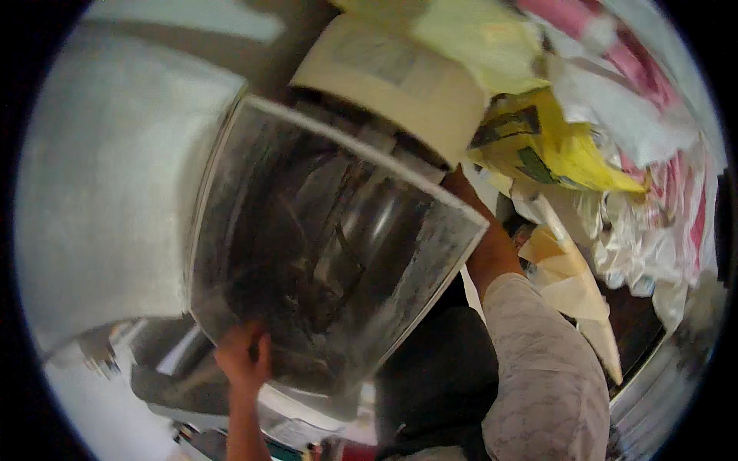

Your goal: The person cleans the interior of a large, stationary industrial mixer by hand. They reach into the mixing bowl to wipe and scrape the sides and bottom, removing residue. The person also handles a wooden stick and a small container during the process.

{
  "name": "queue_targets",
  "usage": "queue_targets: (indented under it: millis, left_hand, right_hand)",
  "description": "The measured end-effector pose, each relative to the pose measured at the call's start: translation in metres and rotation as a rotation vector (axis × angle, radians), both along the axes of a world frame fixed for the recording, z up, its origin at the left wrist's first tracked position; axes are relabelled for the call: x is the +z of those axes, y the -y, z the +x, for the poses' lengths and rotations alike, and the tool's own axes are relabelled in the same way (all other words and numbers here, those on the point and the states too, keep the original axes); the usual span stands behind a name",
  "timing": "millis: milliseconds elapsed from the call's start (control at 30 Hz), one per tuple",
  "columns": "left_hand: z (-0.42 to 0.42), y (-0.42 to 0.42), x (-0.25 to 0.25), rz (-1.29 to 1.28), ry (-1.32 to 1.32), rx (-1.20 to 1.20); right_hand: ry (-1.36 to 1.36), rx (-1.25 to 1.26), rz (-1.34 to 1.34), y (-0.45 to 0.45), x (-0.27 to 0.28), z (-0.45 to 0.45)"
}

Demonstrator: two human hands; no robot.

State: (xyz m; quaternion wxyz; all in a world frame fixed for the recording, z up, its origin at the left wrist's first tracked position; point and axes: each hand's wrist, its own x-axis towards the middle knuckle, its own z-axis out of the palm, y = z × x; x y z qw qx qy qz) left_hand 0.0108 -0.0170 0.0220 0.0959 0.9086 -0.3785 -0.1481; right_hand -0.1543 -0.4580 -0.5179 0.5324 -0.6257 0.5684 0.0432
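Note:
A large, dark, box-like thing with a pale rim (pixel 369 150) fills the middle of the view at a tilt; its smoky surface looks either see-through or hollow, and I cannot tell which. My left hand (pixel 245 351) is at its near left edge, fingers curled and blurred; whether they grip the edge is unclear. Past the right corner reaches my right arm, in a pale patterned sleeve. Of my right hand (pixel 458 181) only a part shows, close to a cream-coloured curved casing (pixel 398 75), with the fingers hidden behind the box-like thing and the casing.
A pale wall or panel (pixel 109 184) stands at the left. Yellow printed plastic bags (pixel 542 138) and white and pink crumpled bags (pixel 640 230) are heaped at the right, above a cream-coloured curved piece (pixel 571 276). Grey and white items (pixel 179 369) lie at the lower left.

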Motion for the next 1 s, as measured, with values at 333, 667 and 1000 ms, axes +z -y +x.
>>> queue_targets:
  millis: [333, 667, 1000]
  left_hand:
    - [0.0, 0.007, -0.002, -0.125, 0.011, 0.027]
    - [-0.002, 0.002, -0.005, -0.143, 0.033, 0.028]
    - [-0.004, -0.008, 0.007, -0.194, -0.039, 0.16]
  right_hand:
    - [-0.165, 0.23, -0.022, -0.001, 0.035, -0.015]
    - [-0.22, 0.337, -0.017, 0.003, 0.07, -0.028]
    - [-0.263, 0.602, 0.516, -0.067, 0.341, -0.094]
